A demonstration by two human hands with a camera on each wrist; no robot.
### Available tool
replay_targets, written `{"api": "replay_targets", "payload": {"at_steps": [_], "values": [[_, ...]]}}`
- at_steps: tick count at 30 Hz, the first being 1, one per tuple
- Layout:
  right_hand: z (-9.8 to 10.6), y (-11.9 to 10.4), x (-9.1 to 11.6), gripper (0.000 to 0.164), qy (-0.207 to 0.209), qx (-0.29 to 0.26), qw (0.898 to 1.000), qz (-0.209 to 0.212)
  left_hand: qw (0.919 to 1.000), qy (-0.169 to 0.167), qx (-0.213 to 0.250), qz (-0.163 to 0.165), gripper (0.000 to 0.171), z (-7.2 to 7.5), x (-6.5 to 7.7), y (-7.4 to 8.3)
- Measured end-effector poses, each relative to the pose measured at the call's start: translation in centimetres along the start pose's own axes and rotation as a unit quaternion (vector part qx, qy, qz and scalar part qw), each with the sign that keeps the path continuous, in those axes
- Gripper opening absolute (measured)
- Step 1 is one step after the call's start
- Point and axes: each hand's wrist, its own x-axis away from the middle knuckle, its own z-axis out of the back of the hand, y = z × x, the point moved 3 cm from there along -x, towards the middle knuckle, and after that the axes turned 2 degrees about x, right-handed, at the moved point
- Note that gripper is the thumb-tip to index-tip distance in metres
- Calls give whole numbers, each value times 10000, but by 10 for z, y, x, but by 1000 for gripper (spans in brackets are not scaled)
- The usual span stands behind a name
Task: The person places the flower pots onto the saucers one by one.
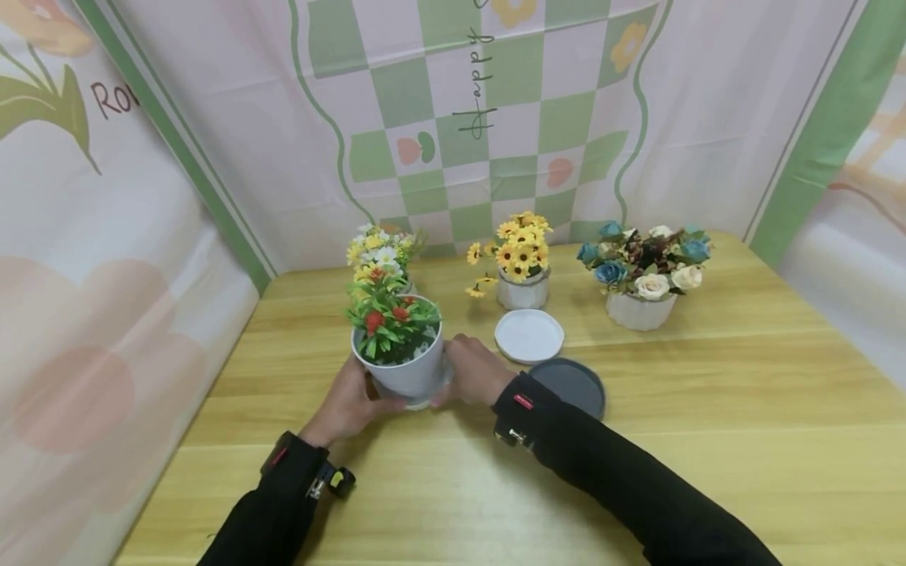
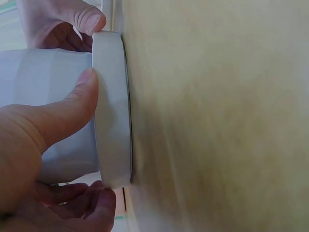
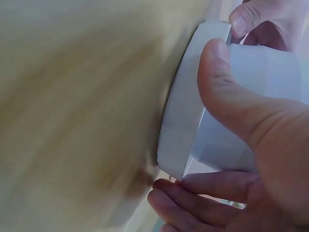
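The left hand and right hand are gripping the white saucer beneath the red-flowered pot, which is sitting low at the counter, left of centre. Uneven pressure would be risking a tilt, the pot sliding off; backward drift, striking the daisy plant standing behind.

Green-checked cloth backdrop; floral left drape; wood-grain table.

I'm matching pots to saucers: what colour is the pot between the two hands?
The pot is white; it shows best in the head view.
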Motion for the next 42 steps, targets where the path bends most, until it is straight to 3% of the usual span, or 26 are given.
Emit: {"api": "replay_targets", "payload": {"at_steps": [7, 14, 28, 42], "values": [[0, -4, -8, 73, -16, -54, 10000, -19, 9998, -9, -11, 196, 112, 7, -5, -6], [0, -7, -17, 71, -37, -50, 9999, -140, 9977, -21, -223, 637, 109, 12, -9, -11], [1, -10, -24, 66, -94, 83, 9992, -391, 9973, -44, -227, 698, 104, 16, -11, -12], [-1, -9, -29, 62, -61, 77, 9996, -282, 9959, -37, -237, 870, 103, 17, -14, -16]]}}
